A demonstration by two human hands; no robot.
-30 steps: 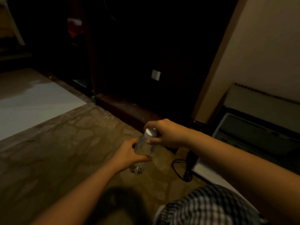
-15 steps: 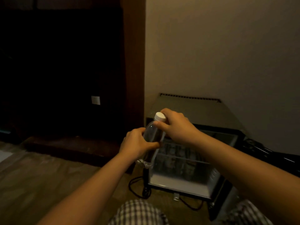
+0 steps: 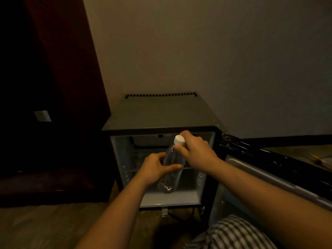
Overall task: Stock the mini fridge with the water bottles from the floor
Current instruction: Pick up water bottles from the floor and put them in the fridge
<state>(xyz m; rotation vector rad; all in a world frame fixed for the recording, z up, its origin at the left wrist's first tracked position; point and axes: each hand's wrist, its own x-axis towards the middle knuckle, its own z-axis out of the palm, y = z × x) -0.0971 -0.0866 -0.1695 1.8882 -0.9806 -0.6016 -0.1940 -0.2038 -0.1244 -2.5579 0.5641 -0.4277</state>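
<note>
A clear water bottle (image 3: 173, 159) with a white cap is held tilted in the air, right in front of the open mini fridge (image 3: 161, 114). My left hand (image 3: 154, 168) grips the bottle's body from the left. My right hand (image 3: 195, 152) pinches its neck just under the cap. The fridge interior is pale, with a wire shelf across the middle and a bare floor. No other bottles are in view.
The fridge door (image 3: 269, 169) stands swung open to the right. A dark wooden cabinet (image 3: 53, 105) fills the left side. A cable (image 3: 181, 215) lies on the carpet below the fridge. My checked-trousered knee (image 3: 230, 234) is at the bottom right.
Both hands carried the bottle from above the carpet rightwards to the front of the fridge opening. The view swung right, and the fridge is now centred.
</note>
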